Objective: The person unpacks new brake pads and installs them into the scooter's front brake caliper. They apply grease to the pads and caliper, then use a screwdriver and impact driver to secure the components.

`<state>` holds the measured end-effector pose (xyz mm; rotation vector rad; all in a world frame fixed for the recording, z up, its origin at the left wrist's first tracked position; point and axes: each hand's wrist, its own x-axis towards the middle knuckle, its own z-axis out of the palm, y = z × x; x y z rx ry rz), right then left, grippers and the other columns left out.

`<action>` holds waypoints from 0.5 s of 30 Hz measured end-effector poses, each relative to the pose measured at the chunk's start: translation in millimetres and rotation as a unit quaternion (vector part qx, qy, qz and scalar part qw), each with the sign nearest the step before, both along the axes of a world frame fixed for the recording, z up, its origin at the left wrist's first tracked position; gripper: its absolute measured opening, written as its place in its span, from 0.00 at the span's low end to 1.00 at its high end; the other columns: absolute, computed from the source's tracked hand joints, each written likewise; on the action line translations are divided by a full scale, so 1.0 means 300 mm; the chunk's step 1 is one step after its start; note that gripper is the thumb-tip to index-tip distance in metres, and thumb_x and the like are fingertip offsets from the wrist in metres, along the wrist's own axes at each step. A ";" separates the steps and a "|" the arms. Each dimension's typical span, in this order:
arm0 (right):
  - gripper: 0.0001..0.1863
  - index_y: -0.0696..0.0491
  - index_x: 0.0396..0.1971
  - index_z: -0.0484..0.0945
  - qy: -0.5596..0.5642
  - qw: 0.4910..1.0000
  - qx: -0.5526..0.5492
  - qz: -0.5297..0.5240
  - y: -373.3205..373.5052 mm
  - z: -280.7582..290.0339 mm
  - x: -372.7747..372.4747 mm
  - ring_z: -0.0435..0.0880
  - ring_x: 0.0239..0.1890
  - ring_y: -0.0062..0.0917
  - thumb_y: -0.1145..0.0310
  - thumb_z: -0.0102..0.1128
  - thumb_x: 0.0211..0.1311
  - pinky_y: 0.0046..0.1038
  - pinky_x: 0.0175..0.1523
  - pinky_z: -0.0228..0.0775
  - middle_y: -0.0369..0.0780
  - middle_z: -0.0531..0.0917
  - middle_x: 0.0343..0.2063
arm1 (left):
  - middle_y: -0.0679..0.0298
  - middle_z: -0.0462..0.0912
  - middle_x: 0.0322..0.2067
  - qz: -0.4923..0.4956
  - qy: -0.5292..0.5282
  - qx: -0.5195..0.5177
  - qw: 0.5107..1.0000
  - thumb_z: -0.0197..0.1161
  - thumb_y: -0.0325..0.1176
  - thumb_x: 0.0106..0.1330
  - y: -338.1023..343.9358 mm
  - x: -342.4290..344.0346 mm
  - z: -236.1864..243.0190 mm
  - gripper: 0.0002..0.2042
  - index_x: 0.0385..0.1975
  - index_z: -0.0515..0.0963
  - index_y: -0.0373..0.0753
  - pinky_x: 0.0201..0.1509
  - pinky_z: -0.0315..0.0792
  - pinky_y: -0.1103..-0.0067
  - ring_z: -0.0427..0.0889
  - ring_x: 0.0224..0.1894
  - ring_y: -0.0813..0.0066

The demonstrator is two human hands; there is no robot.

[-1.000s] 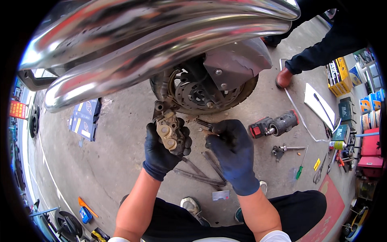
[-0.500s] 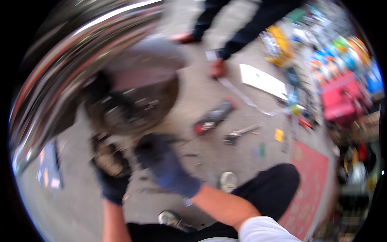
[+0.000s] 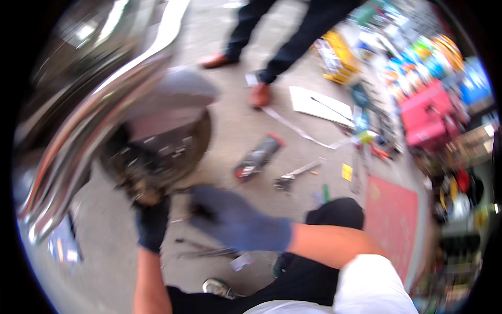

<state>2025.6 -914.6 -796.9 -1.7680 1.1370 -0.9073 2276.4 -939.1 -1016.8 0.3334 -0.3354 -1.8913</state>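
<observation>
My left hand (image 3: 152, 226), in a dark blue work glove, is closed on a brown, dirty metal part (image 3: 147, 194) at the lower edge of a wheel (image 3: 194, 147). Whether the part touches the wheel is hard to tell through the blur. To the right, my right hand (image 3: 238, 222), in a similar glove, points left toward it; its fingers are smeared by motion, and I cannot make out whether they hold anything. Above the wheel is a grey fender (image 3: 180, 94). Shiny chrome pipes (image 3: 86, 141) curve along the left side.
On the floor lie a black-and-red cylinder (image 3: 259, 156), an adjustable wrench (image 3: 295, 175), thin dark tools (image 3: 206, 248) and a white board (image 3: 319, 107). Another person's legs (image 3: 293, 44) stand beyond. At right are a red case (image 3: 431, 115), a yellow box (image 3: 337, 57) and a red mat (image 3: 389, 225).
My left hand has brought the metal part up to the wheel's lower edge. My right hand has shifted right and slightly down. The whole view has swung a little.
</observation>
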 end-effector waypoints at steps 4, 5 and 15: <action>0.08 0.57 0.35 0.77 0.044 0.989 0.131 -0.046 0.084 0.012 -0.119 0.76 0.27 0.19 0.71 0.64 0.59 0.24 0.34 0.69 0.37 0.79 0.27 | 0.58 0.68 0.64 0.010 -0.005 0.011 1.000 0.62 0.46 0.65 -0.037 -0.068 0.074 0.32 0.66 0.61 0.39 0.75 0.50 0.59 0.63 0.67 0.55; 0.08 0.57 0.35 0.77 0.050 0.988 0.143 -0.037 0.075 0.020 -0.115 0.76 0.27 0.19 0.71 0.64 0.58 0.24 0.33 0.69 0.37 0.79 0.27 | 0.58 0.67 0.64 0.012 -0.010 0.004 1.000 0.62 0.47 0.65 -0.053 -0.070 0.086 0.32 0.67 0.61 0.40 0.75 0.50 0.59 0.63 0.68 0.55; 0.05 0.57 0.32 0.77 0.034 0.988 0.151 0.019 0.091 -0.058 -0.162 0.80 0.24 0.27 0.73 0.62 0.58 0.28 0.31 0.70 0.42 0.79 0.24 | 0.58 0.67 0.64 0.072 0.030 0.061 0.995 0.61 0.37 0.66 -0.051 -0.076 0.065 0.28 0.65 0.62 0.43 0.73 0.55 0.58 0.65 0.67 0.52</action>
